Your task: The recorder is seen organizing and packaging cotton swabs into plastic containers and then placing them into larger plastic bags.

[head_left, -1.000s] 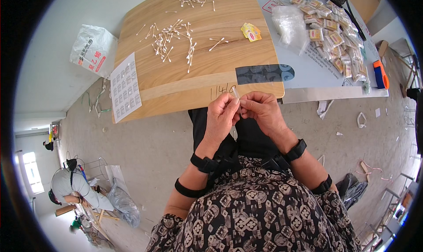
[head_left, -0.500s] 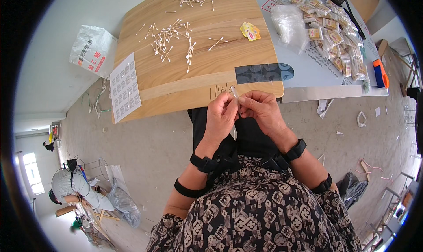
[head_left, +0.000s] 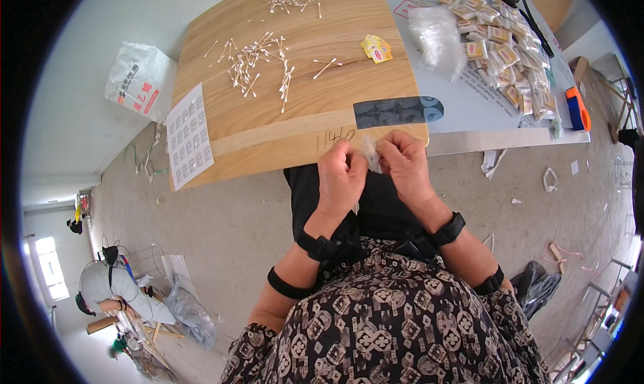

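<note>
Between my two hands, just off the table's front edge, is a small clear plastic bag. My left hand pinches its left side, fingers closed. My right hand grips the other side between thumb and fingers. What the bag contains, if anything, I cannot make out. Beyond my hands, loose cotton swabs lie scattered on the wooden table, with another pile of swabs at the far edge. A few swabs lie apart near the middle. Small yellow cards are stacked toward the right.
On the grey surface at right lie flat clear bags and a heap of filled packets. An orange and dark blue tape dispenser stands by its edge. A printed sheet hangs over the table's left corner; a white plastic bag is beyond.
My hands have moved slightly apart, and the clear bag between them now shows spread wider. Both hands still grip it. The view has shifted a little.
</note>
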A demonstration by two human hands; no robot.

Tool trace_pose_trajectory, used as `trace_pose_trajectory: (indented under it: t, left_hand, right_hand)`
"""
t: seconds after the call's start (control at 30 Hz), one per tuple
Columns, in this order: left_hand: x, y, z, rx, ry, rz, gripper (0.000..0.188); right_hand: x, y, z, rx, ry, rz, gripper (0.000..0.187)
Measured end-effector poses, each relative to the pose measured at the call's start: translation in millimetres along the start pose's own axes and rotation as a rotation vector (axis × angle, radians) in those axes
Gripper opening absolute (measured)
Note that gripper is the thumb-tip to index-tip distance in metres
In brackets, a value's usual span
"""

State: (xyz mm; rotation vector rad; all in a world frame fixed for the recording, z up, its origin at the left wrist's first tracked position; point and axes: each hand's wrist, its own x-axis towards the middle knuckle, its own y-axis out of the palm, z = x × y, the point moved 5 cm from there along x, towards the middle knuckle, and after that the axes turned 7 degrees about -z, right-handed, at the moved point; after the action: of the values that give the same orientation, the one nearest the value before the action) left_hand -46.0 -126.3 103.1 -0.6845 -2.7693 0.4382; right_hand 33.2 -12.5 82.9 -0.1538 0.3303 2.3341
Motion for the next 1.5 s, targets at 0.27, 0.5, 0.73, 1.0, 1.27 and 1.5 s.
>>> trace_pose_trajectory:
  t: [0.27, 0.5, 0.73, 1.0, 1.27, 1.5]
  left_hand:
    - [9, 21, -20, -0.165, -0.045, 0.013, 0.005]
    - [33, 52, -27, 0.093, 0.286, 0.163, 0.008]
    - [78, 133, -32, -0.052, 0.198, 0.272, 0.011]
    - [120, 212, -19, 0.133, 0.479, 0.482, 0.007]
    - [134, 243, 6, 0.332, 0.569, 0.525, 0.008]
    - [136, 243, 20, 0.325, 0.562, 0.599, 0.007]
  right_hand:
    - [-4, -13, 27, -0.378, -0.331, 0.038, 0.019]
    - [-2, -61, 31, -0.406, -0.383, -0.091, 0.02]
    - [17, -114, -27, 0.452, 0.37, -0.233, 0.026]
    - [74, -147, -51, 0.632, 0.228, -0.519, 0.013]
    - [92, -156, -67, 0.43, 0.233, -0.723, 0.014]
    - [86, -150, -80, 0.426, 0.276, -0.713, 0.015]
